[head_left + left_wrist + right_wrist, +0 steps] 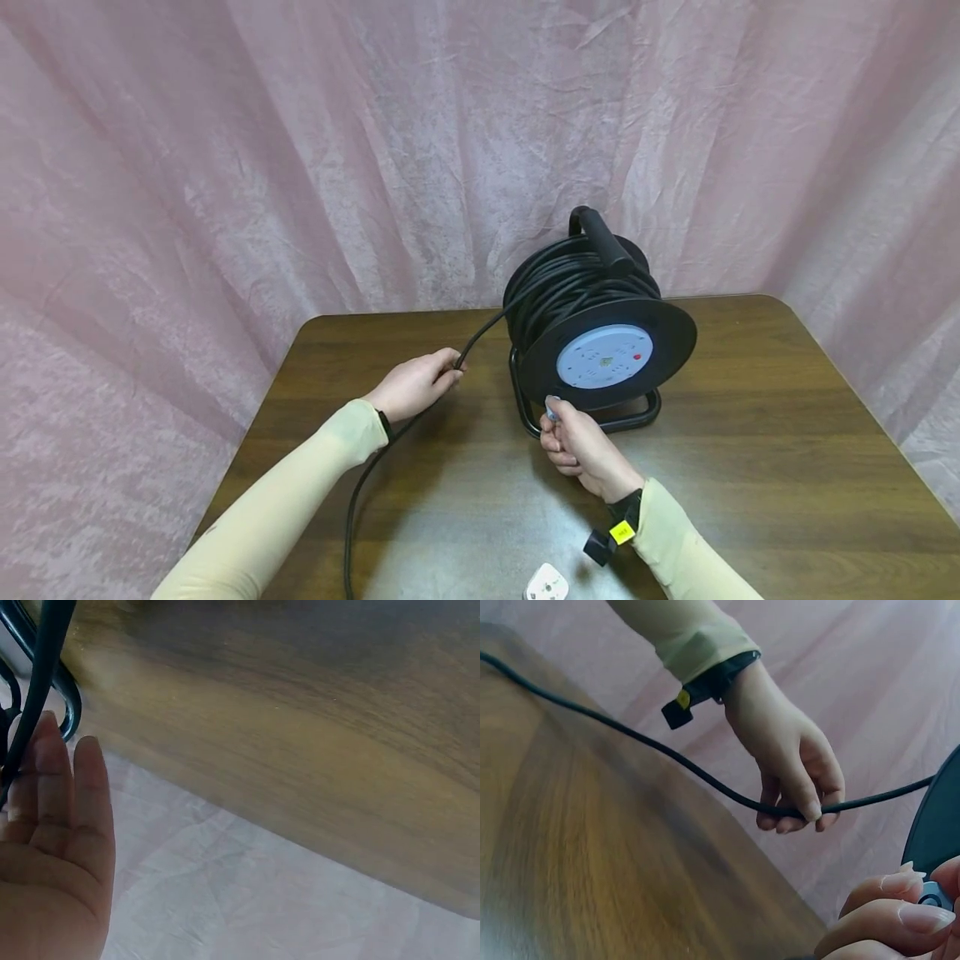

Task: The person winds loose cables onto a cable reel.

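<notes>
A black cable reel (pixel 671 329) stands upright on its tubular frame, with black cable wound around its drum and a pale socket panel (pixel 605 357) on its front. From the drum, a length of cable (pixel 485 327) runs left and down. My left hand (pixel 412 386) pinches that cable between thumb and fingers, left of the reel. At the lower rim of the reel, my right hand (pixel 588 454) grips a small grey-blue knob (pixel 931 896) with its thumb and curled fingers. In the left wrist view, the cable (pixel 41 682) crosses the left hand's fingers.
A white plug (pixel 546 583) lies at the near edge of the wooden table (pixel 750 433). The loose cable trails under the left wrist toward that edge. A pink curtain (pixel 420 150) hangs behind the table. A black carrying handle (pixel 603 242) tops the reel.
</notes>
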{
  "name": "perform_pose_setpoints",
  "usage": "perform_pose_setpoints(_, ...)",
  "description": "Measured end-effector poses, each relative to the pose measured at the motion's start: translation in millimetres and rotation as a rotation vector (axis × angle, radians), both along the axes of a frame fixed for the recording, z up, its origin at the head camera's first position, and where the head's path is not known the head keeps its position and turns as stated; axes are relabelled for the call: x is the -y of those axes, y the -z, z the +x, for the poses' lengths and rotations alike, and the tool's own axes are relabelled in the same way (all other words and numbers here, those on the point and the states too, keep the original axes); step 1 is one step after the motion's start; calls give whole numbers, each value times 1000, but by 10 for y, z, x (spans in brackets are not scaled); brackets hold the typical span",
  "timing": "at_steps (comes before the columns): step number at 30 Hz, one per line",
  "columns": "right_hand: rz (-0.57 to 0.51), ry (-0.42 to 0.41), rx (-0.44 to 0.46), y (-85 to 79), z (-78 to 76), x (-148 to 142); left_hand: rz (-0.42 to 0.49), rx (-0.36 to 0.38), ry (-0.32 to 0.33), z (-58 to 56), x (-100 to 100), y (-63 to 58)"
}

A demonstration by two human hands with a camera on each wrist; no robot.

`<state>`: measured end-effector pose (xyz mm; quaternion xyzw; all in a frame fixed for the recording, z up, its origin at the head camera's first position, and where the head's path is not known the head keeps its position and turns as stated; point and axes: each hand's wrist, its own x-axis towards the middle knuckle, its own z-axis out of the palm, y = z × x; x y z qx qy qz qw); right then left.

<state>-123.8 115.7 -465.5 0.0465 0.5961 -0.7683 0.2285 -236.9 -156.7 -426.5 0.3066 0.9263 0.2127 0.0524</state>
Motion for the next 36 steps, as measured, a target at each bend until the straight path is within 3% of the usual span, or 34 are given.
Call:
perform_pose_setpoints(6,-14,-32,-15,-64,-5,26,37,-15,20,15,-32,-30)
perform_pose_setpoints(13,-12,-74,-44,-138,-16,57,41,23,54,40,-29,12)
perform_pose_setpoints(36,-38,-113,-71,-374,-43,139,-4,4,45,47,32,50)
